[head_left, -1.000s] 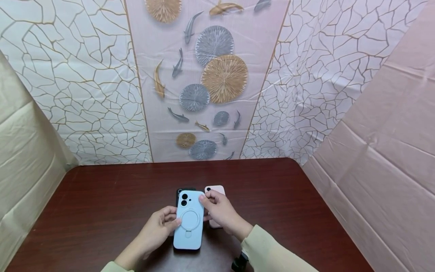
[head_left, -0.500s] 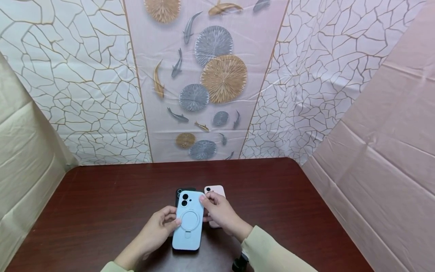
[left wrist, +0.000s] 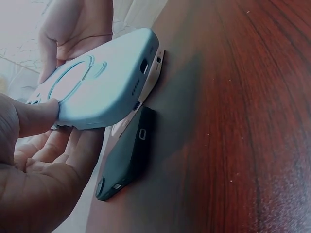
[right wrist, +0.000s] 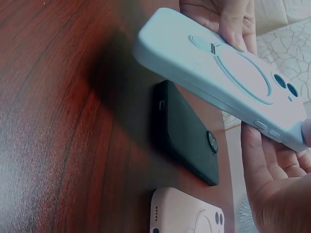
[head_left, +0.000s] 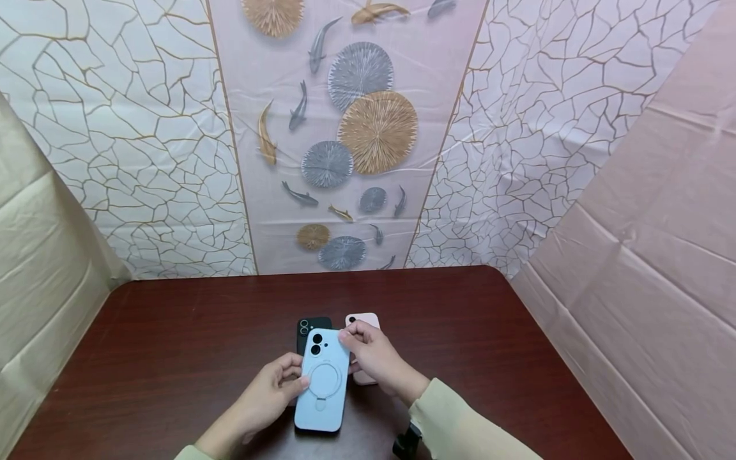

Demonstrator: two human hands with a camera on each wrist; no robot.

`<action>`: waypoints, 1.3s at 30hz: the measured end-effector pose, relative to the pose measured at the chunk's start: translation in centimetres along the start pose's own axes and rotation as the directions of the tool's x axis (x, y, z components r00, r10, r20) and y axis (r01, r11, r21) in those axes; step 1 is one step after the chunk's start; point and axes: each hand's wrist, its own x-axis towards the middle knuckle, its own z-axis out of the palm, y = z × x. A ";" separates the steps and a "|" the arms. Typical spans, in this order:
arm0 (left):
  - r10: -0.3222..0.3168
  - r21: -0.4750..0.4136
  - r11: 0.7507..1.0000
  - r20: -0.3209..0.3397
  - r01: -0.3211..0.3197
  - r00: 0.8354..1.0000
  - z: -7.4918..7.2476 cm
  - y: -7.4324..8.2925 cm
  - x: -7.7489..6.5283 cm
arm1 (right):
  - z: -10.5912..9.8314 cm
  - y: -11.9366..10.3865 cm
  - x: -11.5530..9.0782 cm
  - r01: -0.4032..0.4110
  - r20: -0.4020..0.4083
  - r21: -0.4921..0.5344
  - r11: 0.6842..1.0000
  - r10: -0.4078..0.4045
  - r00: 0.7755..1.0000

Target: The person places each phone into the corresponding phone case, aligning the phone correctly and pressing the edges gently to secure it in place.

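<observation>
Both hands hold a light blue phone case (head_left: pixel 323 396) above the table, its back with two camera holes and a ring stand facing up. The left hand (head_left: pixel 266 391) grips its left edge, thumb on the back and fingers beneath. At the upper right corner, the right hand (head_left: pixel 376 359) pinches it between thumb and fingers. Under and behind it lies a black phone case (right wrist: pixel 187 131), partly hidden in the head view. Beside that, a pink phone case (right wrist: pixel 187 211) rests on the table, partly covered by the right hand in the head view. Whether a phone fills the blue case cannot be told.
The dark red wooden table (head_left: pixel 460 332) has rounded far corners. A patterned cloth (head_left: pixel 368 191) hangs behind it, with plain cloths at both sides. A black strap-like device (head_left: pixel 407 442) sits at the right wrist.
The blue case has shifted slightly toward the person and to the right, uncovering more of the black case. Both hands keep their hold on it.
</observation>
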 end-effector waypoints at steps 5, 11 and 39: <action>0.001 -0.007 1.000 0.011 -0.001 1.000 0.0 0.0 -0.1 | 0.2 0.1 0.0 -0.011 -0.007 0.001 1.000 0.011 1.000; 0.013 0.039 0.999 -0.089 -0.009 0.996 0.1 1.0 0.2 | 0.7 0.2 -0.1 -0.011 -0.016 0.013 1.000 0.012 1.000; -0.013 -0.014 1.000 -0.338 0.009 0.941 0.1 1.9 0.7 | 1.2 -0.1 -0.2 0.020 0.113 -0.044 0.999 -0.015 0.993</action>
